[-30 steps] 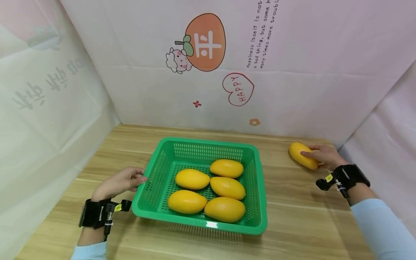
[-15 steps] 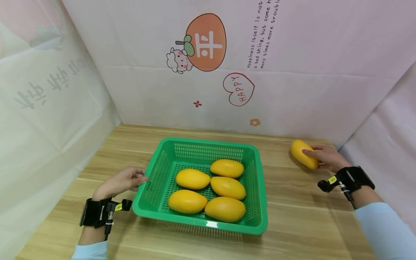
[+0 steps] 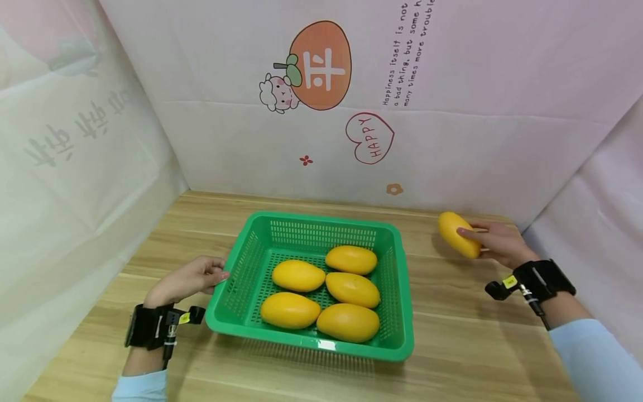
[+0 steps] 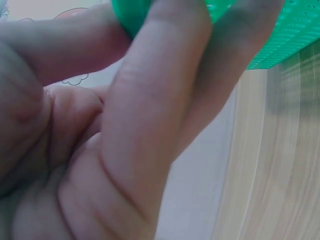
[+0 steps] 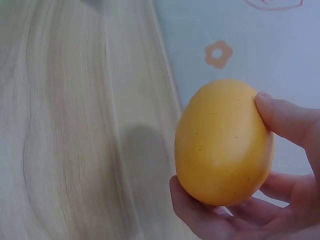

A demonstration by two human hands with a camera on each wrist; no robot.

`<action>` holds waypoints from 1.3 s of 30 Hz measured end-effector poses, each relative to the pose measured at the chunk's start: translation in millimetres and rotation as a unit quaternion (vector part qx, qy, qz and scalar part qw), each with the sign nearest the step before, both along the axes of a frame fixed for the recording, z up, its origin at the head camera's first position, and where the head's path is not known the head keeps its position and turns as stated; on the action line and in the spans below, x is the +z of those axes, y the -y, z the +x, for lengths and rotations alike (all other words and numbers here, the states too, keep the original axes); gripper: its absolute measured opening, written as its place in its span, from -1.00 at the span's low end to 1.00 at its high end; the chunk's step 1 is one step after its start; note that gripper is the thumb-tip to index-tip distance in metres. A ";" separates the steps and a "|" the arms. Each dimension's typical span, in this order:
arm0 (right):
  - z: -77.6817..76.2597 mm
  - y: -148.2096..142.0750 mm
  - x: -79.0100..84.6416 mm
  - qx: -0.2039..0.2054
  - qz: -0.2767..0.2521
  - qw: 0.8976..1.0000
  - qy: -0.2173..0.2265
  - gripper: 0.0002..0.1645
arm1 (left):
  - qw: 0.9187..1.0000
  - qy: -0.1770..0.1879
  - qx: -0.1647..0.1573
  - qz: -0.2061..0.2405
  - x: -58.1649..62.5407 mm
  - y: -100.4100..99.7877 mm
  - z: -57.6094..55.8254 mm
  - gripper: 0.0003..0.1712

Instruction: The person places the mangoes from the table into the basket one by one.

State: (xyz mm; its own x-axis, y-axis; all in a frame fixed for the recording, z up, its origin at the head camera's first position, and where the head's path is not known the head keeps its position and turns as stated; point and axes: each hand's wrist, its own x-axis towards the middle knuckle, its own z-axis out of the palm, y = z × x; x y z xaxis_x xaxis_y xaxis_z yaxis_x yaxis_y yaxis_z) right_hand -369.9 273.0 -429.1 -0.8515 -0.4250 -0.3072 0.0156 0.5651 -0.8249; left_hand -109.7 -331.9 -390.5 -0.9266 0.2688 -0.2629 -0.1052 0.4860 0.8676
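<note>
My left hand [image 3: 188, 281] pinches the left rim of a green plastic basket [image 3: 406, 312], thumb on the inner side. Several yellow mangoes lie in the basket, among them one at the front right [image 3: 348, 322] and one at the back [image 3: 350, 260]. To the right of the basket, my right hand [image 3: 502, 244] holds another mango [image 3: 458, 234] between thumb and fingers. In the right wrist view that mango [image 5: 222, 145] shows small dark specks, and its shadow falls on the wood apart from it. The left wrist view has curled fingers [image 4: 150, 100] at the green rim [image 4: 130, 15].
The wooden table [image 3: 452, 346] carries the basket. A white printed cloth [image 3: 241, 145] stands behind it, with more white cloth at the left [image 3: 85, 184] and right [image 3: 603, 223]. Each wrist wears a black strap with a small camera.
The right hand has raised the mango off the table and shifted it slightly left. The left hand keeps its grip on the basket rim; the basket stays in place.
</note>
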 end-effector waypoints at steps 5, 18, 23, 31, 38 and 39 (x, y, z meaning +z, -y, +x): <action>6.1 11.2 7.8 0.020 -0.034 0.999 0.011 -0.06 | 1.000 0.000 -0.002 0.005 -0.4 0.6 -0.7 -0.64; 14.6 35.6 16.6 0.043 -0.068 0.997 0.007 -0.08 | 1.000 0.003 -0.001 0.001 -2.3 0.7 0.0 -0.66; 17.8 44.1 20.3 0.038 -0.064 0.997 0.006 -0.03 | 1.000 0.003 -0.004 0.001 -1.7 0.0 0.0 -0.65; 23.9 56.5 28.6 0.044 -0.074 0.996 0.003 -0.05 | 1.000 0.002 -0.001 0.009 0.1 0.7 -0.1 -0.63; 30.4 69.2 37.2 0.053 -0.076 0.996 -0.001 -0.06 | 1.000 0.000 -0.003 -0.001 0.8 0.6 0.1 -0.63; 31.3 70.9 38.5 0.054 -0.078 0.995 0.000 -0.06 | 1.000 -0.001 -0.003 -0.003 1.1 0.6 0.2 -0.63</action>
